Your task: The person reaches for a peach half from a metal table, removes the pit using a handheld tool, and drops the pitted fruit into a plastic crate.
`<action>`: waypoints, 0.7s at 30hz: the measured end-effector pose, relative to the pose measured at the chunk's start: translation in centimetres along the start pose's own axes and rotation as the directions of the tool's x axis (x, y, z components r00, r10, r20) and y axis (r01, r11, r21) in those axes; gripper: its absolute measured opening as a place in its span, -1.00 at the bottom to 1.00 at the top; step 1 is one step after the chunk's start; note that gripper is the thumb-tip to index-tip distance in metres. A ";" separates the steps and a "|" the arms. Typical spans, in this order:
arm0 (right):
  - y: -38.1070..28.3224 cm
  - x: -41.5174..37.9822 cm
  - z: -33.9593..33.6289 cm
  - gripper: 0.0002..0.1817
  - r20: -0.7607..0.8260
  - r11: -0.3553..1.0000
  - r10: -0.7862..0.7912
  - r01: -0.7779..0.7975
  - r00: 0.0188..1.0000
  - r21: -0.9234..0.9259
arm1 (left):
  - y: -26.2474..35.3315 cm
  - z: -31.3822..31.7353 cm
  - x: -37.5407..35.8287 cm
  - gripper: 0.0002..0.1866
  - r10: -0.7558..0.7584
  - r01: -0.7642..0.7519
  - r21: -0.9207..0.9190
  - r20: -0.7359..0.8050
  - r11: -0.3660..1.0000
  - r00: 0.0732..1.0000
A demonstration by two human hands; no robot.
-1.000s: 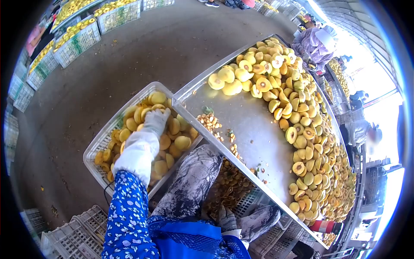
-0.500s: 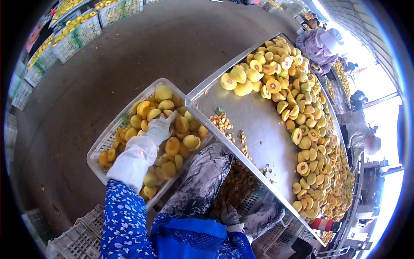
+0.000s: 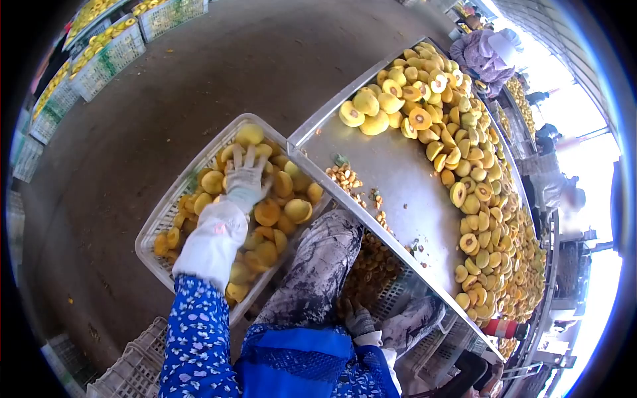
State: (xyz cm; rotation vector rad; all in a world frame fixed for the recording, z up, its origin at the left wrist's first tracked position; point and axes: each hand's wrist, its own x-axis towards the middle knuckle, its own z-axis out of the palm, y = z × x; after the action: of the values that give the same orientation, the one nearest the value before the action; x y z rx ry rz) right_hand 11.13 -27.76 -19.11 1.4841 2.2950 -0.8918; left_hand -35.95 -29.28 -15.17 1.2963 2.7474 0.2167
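Note:
My left hand (image 3: 247,178), in a pale glove, lies with fingers spread on the yellow fruit halves (image 3: 267,212) inside a white plastic crate (image 3: 154,222). In a darker glove, my right hand (image 3: 359,321) is low between my knees, beside a crate of pits and scraps (image 3: 371,272); its fingers are in shadow. A metal table (image 3: 405,192) to the right of the white crate bears a big heap of halved fruit (image 3: 481,219). Small pits (image 3: 345,178) are scattered near its left edge.
Crates full of fruit (image 3: 109,60) stand at the upper left. Stacked pale crates (image 3: 136,361) are at the lower left. A person in a purple top (image 3: 483,58) is beyond the table. A red cylinder (image 3: 505,328) is by the table's lower right corner.
My left hand has shifted slightly up in the crate, and its fingers are now spread wider on the fruit. The view has moved a little. My right hand stays low between the knees.

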 end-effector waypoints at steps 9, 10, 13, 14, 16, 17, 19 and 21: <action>-3.7 -1.8 -3.4 -0.62 -0.046 0.983 -0.079 0.086 0.996 0.165 | 0.5 0.5 2.4 -0.22 0.022 -0.023 0.037 0.044 0.999 0.999; -3.2 -1.6 -3.1 -0.58 -0.083 0.978 -0.106 0.119 0.991 0.170 | 0.7 0.3 1.6 -0.20 0.006 -0.013 0.075 0.099 0.997 0.995; -2.1 -2.2 -2.7 -0.57 -0.187 0.954 -0.202 0.236 0.961 0.183 | 0.6 -0.5 -1.6 -0.14 0.031 -0.039 0.057 0.137 0.998 0.990; -2.0 -2.3 -2.6 -0.57 -0.193 0.958 -0.187 0.222 0.963 0.180 | 0.7 -0.8 -2.4 -0.13 0.055 -0.059 0.028 0.125 0.998 0.991; -2.1 -2.4 -2.7 -0.58 -0.173 0.977 -0.107 0.136 0.979 0.167 | 1.7 -0.6 -3.2 -0.15 -0.014 -0.001 0.143 0.106 0.990 0.994; -2.2 -2.2 -3.0 -0.59 -0.147 0.986 -0.041 0.063 0.988 0.153 | 2.5 -0.4 -3.5 -0.16 -0.048 0.029 0.196 0.092 0.980 0.995; -2.1 -2.0 -2.9 -0.60 -0.148 0.983 -0.051 0.076 0.988 0.170 | 6.6 -3.3 -5.3 -0.33 0.153 -0.150 0.067 -0.045 0.986 0.987; -2.0 -2.3 -2.6 -0.60 -0.162 0.982 -0.074 0.101 0.984 0.162 | 7.9 1.9 -5.4 -0.42 0.461 -0.451 0.106 -0.113 0.886 0.880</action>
State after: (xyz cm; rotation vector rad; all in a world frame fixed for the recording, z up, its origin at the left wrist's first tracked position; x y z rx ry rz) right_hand 10.64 -28.39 -15.24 1.5832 2.4671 -1.0536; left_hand -26.27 -28.33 -15.52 2.0122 2.5233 0.2409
